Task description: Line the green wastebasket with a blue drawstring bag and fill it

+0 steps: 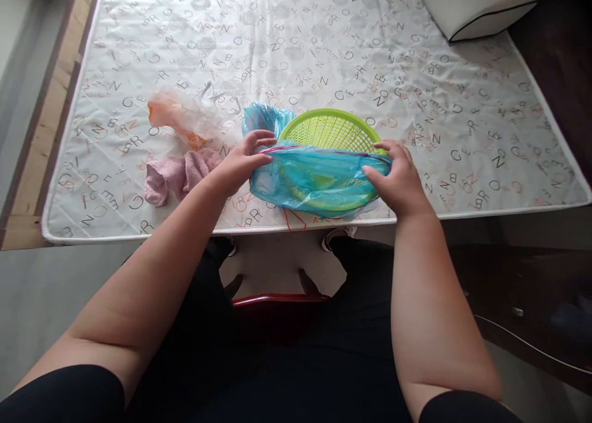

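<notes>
A round green plastic basket with a mesh wall lies on the mattress in front of me, its near part inside a thin blue plastic bag. Along the bag's mouth runs a red drawstring, and a loop of it hangs at the near side. My left hand pinches the left end of the bag's mouth between thumb and fingers. At the other end, my right hand grips the bag's edge beside the basket's rim. Behind my left fingers sits another crumpled blue plastic piece; whether it joins the bag I cannot tell.
The letter-printed mattress carries a pink cloth and a crumpled clear-and-orange plastic bag to my left. A white, black-edged cushion-like object lies at the far right. Below the near edge is a red seat.
</notes>
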A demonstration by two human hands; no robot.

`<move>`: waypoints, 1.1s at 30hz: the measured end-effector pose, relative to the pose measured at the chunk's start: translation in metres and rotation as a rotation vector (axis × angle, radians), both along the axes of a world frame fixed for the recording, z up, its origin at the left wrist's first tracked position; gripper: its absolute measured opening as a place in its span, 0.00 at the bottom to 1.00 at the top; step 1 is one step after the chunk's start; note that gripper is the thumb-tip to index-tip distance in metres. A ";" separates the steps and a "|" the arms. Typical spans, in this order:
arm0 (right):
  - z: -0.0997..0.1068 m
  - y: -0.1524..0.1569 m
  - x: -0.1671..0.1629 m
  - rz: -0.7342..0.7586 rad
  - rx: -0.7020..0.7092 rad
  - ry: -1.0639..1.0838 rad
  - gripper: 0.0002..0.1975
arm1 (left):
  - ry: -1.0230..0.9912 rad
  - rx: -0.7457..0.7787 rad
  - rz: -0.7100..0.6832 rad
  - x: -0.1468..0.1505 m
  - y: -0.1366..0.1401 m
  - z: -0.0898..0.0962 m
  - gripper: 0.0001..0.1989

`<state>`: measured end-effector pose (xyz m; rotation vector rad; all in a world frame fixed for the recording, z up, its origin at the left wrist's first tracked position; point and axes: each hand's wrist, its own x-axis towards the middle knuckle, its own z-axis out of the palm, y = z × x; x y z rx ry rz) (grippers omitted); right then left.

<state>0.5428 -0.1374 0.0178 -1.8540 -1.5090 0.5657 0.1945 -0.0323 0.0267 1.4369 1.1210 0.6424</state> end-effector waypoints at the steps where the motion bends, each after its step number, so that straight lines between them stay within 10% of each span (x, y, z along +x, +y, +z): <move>1: 0.000 0.002 -0.004 -0.008 0.014 -0.091 0.23 | 0.058 0.042 0.002 0.002 -0.002 0.001 0.24; 7: -0.015 0.027 -0.019 -0.089 0.086 -0.203 0.06 | 0.241 0.176 0.098 0.003 -0.003 -0.005 0.09; 17: -0.012 0.063 -0.061 -0.145 0.117 -0.076 0.12 | 0.416 0.197 0.186 -0.033 0.006 0.006 0.14; 25: -0.016 0.076 -0.085 -0.235 -0.182 0.356 0.09 | 0.289 -0.229 0.059 -0.066 0.015 0.000 0.14; 33: -0.021 0.071 -0.082 -0.248 -0.352 0.586 0.17 | 0.218 -0.340 0.031 -0.053 0.017 -0.030 0.09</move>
